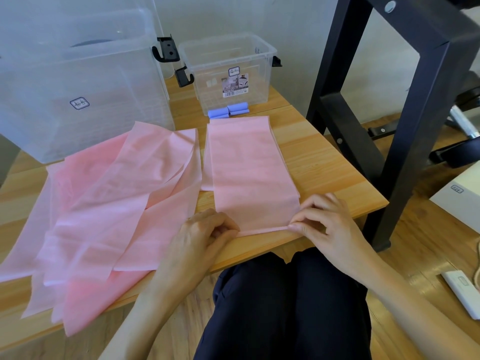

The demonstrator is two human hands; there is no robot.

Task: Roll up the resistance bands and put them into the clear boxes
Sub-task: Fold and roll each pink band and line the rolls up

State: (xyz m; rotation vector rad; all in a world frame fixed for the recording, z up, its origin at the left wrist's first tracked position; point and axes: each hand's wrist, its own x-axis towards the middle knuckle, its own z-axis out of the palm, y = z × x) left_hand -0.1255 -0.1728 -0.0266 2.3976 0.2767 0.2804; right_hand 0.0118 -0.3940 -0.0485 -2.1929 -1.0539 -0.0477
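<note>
Pink resistance band [252, 175] lies flat on the wooden worktop [324, 162], near edge turned into a thin roll. Left hand [205, 235] and right hand [324, 224] each pinch an end of that roll. Loose pink bands [111, 203] heaped at 9 o'clock. Small clear box [231, 74] at 12 o'clock, blue rolled bands [228, 111] touching its front; large clear box [78, 81] at 10 o'clock

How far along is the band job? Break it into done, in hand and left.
Done: a few blue rolled bands lie on the table in front of the small clear box, not inside it. In hand: the left hand and right hand pinch the near edge of a flat pink band, starting its roll. Left: the loose pink pile, then boxing everything.
</note>
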